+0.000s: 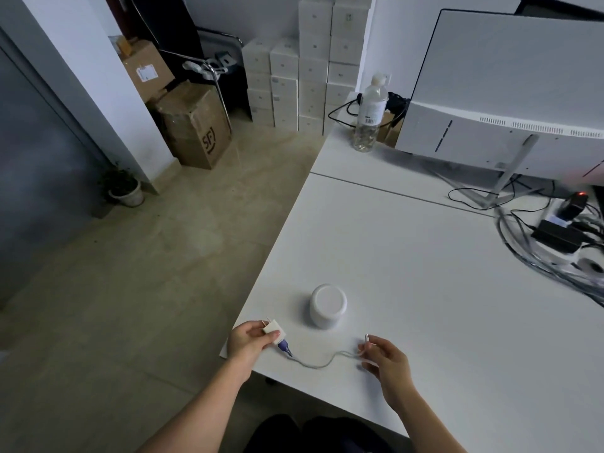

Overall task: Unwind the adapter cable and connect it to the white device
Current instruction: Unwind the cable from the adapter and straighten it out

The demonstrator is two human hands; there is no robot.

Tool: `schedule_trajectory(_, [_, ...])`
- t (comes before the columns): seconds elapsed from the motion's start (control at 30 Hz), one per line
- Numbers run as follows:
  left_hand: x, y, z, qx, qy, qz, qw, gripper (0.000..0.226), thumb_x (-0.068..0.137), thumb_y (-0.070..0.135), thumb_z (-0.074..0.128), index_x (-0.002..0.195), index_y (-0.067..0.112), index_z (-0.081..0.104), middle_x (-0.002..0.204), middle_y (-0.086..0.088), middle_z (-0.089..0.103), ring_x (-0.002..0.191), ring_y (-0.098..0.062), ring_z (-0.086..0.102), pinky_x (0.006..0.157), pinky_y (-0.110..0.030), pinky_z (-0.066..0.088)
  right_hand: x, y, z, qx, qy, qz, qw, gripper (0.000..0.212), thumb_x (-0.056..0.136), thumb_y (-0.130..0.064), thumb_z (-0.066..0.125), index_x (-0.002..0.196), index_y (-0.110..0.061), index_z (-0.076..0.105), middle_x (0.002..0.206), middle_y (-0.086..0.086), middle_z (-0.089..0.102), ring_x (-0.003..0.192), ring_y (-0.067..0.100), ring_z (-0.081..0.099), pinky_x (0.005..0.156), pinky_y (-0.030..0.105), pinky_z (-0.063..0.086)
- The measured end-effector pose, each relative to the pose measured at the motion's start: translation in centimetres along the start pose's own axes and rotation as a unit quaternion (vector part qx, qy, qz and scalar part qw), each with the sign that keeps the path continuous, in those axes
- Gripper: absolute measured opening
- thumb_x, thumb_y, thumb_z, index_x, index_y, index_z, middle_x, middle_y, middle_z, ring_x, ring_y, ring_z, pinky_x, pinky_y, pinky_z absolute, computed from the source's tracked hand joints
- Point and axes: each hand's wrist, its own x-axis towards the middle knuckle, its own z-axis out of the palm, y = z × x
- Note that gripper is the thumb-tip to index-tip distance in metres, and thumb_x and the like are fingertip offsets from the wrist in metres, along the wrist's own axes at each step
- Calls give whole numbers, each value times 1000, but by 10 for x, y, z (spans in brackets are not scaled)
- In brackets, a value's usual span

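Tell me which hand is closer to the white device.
Left, narrowly. The left hand, holding the adapter, sits beside the white device; the right hand holds the cable end farther off.

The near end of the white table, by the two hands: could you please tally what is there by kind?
White device: 1
Adapter: 1, in the left hand
Cable: 1, its free plug in the right hand
Total: 3
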Motion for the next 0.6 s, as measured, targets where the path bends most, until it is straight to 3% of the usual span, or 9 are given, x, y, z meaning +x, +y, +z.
schedule_trajectory(0.1, [4, -7, 1, 6, 12, -14, 1000, 25, 71, -13, 70, 76, 9, 59, 77, -8, 64, 68, -14, 60, 46, -9, 51, 4, 4, -1, -14, 10, 1, 1000, 16, 87, 2, 54, 101, 5, 60, 80, 19, 66, 73, 31, 61, 66, 39, 53])
schedule_trajectory(0.23, [7, -12, 1, 1, 24, -21, 999, 24, 72, -14, 68, 90, -1, 59, 78, -8, 64, 68, -15, 60, 46, -10, 51, 7, 7, -4, -22, 28, 15, 999, 16, 86, 0, 59, 100, 7, 60, 78, 19, 67, 68, 27, 63, 61, 34, 59])
schedule_trajectory(0.4, [12, -15, 3, 49, 32, -20, 998, 23, 73, -5, 72, 93, 0, 61, 84, -13, 66, 68, -18, 61, 54, -23, 53, 9, 8, -4, -18, 53, 24, 998, 17, 82, -2, 65, 96, 7, 61, 73, 17, 67, 64, 24, 65, 50, 25, 58])
schedule_trajectory(0.6, [15, -17, 5, 84, 55, -13, 995, 30, 72, 2, 76, 99, 1, 62, 91, -14, 66, 75, -24, 63, 49, -26, 53, 11, 9, -2, -22, 74, 34, 996, 14, 80, -6, 68, 91, 3, 63, 73, 16, 69, 66, 26, 66, 50, 23, 57])
